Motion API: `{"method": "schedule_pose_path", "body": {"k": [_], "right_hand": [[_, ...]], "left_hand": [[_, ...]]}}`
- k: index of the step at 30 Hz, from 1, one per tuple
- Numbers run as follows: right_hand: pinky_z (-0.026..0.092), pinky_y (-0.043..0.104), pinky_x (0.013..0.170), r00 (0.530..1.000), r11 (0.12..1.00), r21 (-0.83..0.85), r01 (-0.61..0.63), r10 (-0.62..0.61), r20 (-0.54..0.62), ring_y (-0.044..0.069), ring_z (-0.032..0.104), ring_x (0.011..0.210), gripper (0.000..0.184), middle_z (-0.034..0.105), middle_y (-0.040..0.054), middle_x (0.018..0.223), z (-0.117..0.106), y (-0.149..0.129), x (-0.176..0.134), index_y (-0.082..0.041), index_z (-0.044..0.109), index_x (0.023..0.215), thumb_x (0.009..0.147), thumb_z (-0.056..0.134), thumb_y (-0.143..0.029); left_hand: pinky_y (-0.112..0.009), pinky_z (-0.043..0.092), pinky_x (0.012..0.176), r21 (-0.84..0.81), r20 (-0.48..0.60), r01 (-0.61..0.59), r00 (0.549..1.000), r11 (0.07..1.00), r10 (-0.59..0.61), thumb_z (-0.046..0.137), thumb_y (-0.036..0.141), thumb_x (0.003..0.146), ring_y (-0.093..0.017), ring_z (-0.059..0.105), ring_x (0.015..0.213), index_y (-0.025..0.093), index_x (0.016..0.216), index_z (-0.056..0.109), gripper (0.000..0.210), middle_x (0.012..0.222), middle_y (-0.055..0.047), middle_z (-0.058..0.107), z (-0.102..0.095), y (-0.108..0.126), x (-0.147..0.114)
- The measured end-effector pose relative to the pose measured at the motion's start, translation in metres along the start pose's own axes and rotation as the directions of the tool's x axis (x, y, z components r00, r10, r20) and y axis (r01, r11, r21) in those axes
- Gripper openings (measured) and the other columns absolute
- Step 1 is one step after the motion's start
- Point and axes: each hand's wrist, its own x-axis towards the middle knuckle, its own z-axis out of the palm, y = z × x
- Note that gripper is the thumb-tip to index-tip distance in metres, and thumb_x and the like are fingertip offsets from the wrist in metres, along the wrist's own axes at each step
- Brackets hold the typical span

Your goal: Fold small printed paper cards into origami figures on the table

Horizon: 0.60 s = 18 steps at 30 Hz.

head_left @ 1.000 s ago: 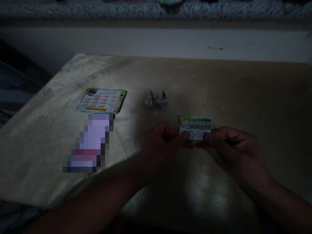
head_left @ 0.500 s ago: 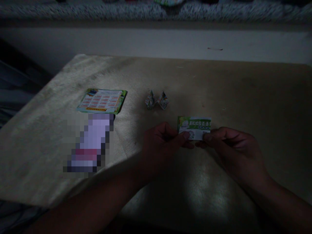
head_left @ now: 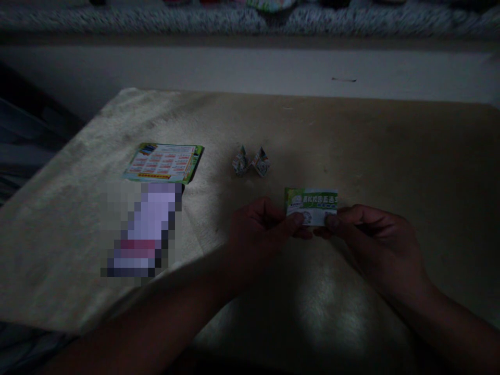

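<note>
Pinching a small green-and-white printed paper (head_left: 315,205) between left hand (head_left: 260,226) and right hand (head_left: 380,237), over a dim tabletop (head_left: 363,140).
Gripped under both thumbs near its lower left and lower right, with long axis running crosswise from hand to hand and neither hand clearly nearer; held closer to the wearer than a folded paper form (head_left: 262,164) and to its right, well apart from printed sheets (head_left: 162,162).

Printed paper (head_left: 315,202) is a flat green-and-white rectangle, pale characters on the green band, print facing camera, long edges left-right, pinched near its lower corners by left hand (head_left: 263,226) and right hand (head_left: 377,237).
</note>
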Motion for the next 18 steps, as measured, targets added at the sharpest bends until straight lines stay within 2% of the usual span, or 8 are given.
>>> {"method": "schedule_pose_path", "body": {"k": [5, 11, 18], "right_hand": [[0.057, 0.020, 0.061, 1.000, 1.000, 0.009, -0.004, 0.004, 0.002, 0.012, 0.071, 0.064, 0.014, 0.077, -0.0003, 0.070, -0.0004, -0.0026, -0.0011, -0.025, 0.078, 0.069, 0.079, 0.084, -0.034], [0.058, 0.019, 0.064, 1.000, 1.000, 0.002, -0.004, 0.004, -0.004, 0.011, 0.072, 0.065, 0.014, 0.078, -0.0006, 0.071, -0.0005, -0.0007, -0.0008, -0.025, 0.078, 0.070, 0.080, 0.084, -0.034], [0.058, 0.021, 0.064, 1.000, 1.000, -0.009, -0.001, 0.001, -0.002, 0.012, 0.072, 0.065, 0.015, 0.077, -0.0011, 0.070, -0.0013, 0.0014, 0.0008, -0.025, 0.078, 0.069, 0.080, 0.084, -0.034]], "left_hand": [[-0.020, 0.062, 0.058, -0.027, 0.005, -0.013, 1.000, 1.000, 0.013, 0.082, 0.016, 0.077, -0.017, 0.078, 0.062, 0.019, 0.071, 0.047, 0.036, 0.063, 0.002, 0.077, -0.0016, -0.0015, 0.0003], [-0.018, 0.059, 0.055, -0.052, 0.031, -0.017, 0.999, 0.998, 0.019, 0.082, 0.014, 0.076, -0.020, 0.079, 0.066, 0.020, 0.065, 0.034, 0.050, 0.067, 0.000, 0.078, -0.0013, 0.0017, -0.0007], [-0.016, 0.060, 0.056, -0.011, 0.031, -0.014, 0.999, 1.000, 0.015, 0.081, 0.013, 0.077, -0.018, 0.079, 0.068, 0.020, 0.063, 0.034, 0.049, 0.069, 0.001, 0.078, -0.0032, 0.0012, -0.0014]]}}
